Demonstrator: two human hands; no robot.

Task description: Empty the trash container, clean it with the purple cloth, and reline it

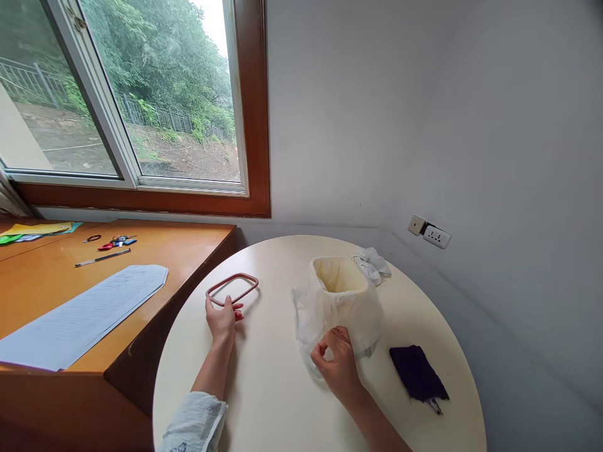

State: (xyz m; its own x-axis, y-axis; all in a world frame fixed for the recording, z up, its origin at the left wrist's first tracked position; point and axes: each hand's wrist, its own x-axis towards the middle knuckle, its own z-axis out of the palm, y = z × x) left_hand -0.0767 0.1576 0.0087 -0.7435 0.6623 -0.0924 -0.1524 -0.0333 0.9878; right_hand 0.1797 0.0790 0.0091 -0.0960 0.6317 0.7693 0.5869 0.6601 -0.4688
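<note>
A small cream bin (340,276) stands on the round white table (273,376), lined with a white plastic bag (311,314) that drapes down its outside. My right hand (336,364) pinches the bag's lower edge at the bin's near side. My left hand (221,317) rests on the table with its fingers closed on the near edge of a reddish-brown rectangular ring (232,289), which lies flat to the bin's left.
A crumpled white tissue (373,263) lies behind the bin and a dark purple cloth (417,373) to its right. A wooden desk (94,282) at the left carries papers, a pen and scissors. A wall socket (431,233) sits at the right.
</note>
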